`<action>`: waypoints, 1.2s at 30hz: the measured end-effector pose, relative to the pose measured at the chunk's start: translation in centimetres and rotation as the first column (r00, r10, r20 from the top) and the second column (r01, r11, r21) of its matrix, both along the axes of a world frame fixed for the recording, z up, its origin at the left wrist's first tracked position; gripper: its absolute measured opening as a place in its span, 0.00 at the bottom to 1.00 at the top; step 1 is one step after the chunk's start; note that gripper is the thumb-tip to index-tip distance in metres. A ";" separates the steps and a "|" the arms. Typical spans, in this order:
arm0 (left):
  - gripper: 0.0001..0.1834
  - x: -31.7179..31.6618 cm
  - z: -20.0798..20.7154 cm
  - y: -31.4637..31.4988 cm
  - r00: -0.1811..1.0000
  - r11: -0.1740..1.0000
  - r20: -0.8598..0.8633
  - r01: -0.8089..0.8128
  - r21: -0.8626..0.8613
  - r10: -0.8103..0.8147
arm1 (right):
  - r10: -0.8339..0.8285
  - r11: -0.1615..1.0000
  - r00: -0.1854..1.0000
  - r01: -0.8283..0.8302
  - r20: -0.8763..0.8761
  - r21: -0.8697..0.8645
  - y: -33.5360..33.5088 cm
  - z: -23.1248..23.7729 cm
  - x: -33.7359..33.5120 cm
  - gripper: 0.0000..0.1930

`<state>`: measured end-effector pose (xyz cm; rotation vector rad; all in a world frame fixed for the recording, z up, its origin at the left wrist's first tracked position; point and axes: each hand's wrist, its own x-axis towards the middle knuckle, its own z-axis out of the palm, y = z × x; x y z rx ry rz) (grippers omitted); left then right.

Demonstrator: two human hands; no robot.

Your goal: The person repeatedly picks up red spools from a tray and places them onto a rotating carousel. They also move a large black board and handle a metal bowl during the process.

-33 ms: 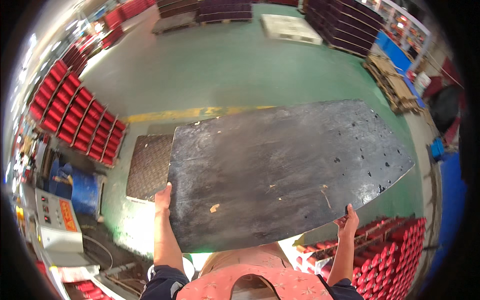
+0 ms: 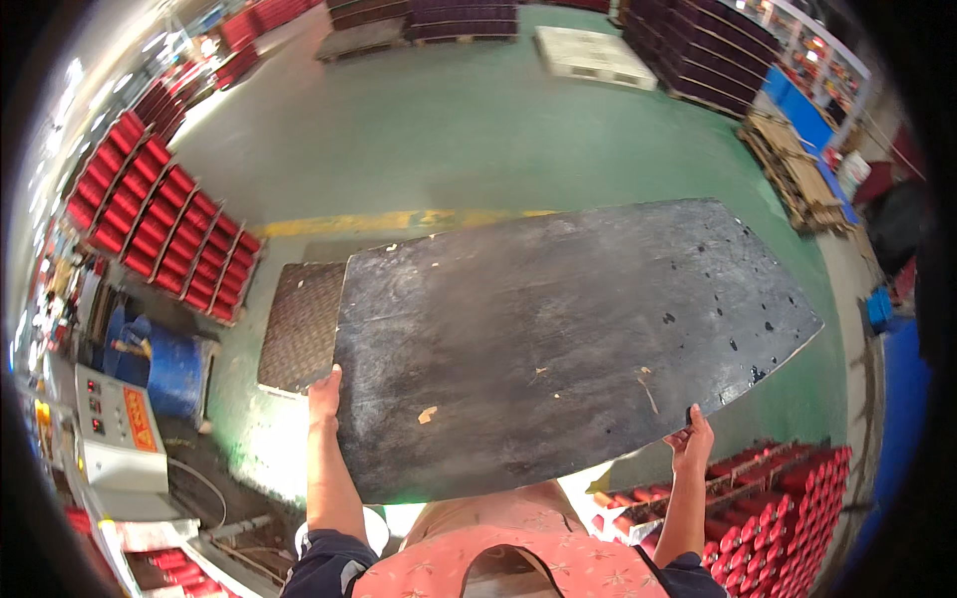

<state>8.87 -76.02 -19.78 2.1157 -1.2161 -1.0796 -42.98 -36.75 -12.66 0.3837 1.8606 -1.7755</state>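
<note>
1. Head view, far left: a grey control cabinet (image 2: 118,424) stood beside a blue drum (image 2: 171,364), with racks of red spools (image 2: 159,229) behind them on the green floor (image 2: 478,130).
2. The left hand (image 2: 324,392) was clamped on the left edge of a large dark board (image 2: 568,329), thumb on top.
3. The board was held flat and raised at chest height, above a brown chequered floor plate (image 2: 299,324).
4. The right hand (image 2: 692,441) gripped the near right edge, fingers curled over it.
5. Judged step: carrying the board; a steady, level two-handed hold seemed needed.
6. Far right: stacked wooden pallets (image 2: 797,164).
</note>
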 end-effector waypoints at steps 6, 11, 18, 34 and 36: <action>0.30 5.7 3.7 1.8 0.979 0.974 0.146 -0.166 0.155 0.144 | 0.220 0.975 0.958 -0.222 0.184 -0.011 -10.4 -4.2 0.0 0.12; 0.29 11.5 2.8 -1.8 0.966 0.976 0.142 -0.217 0.000 0.215 | 0.309 0.949 0.919 -0.315 0.243 -0.018 -17.6 -5.4 4.6 0.13; 0.28 27.9 -6.0 -16.6 0.682 0.994 0.731 0.094 -0.057 -0.022 | 0.503 0.760 0.608 -0.649 0.614 0.020 -21.5 -9.9 21.9 0.21; 0.51 11.4 -46.7 16.9 0.828 0.408 0.314 -0.515 0.754 0.465 | 0.660 0.566 0.713 -0.679 0.237 0.468 -16.8 -45.8 5.8 0.36; 0.48 5.4 -46.5 16.3 0.774 0.505 0.043 -0.453 0.735 0.631 | 0.635 0.527 0.735 -0.637 0.238 0.563 -15.7 -47.8 2.0 0.46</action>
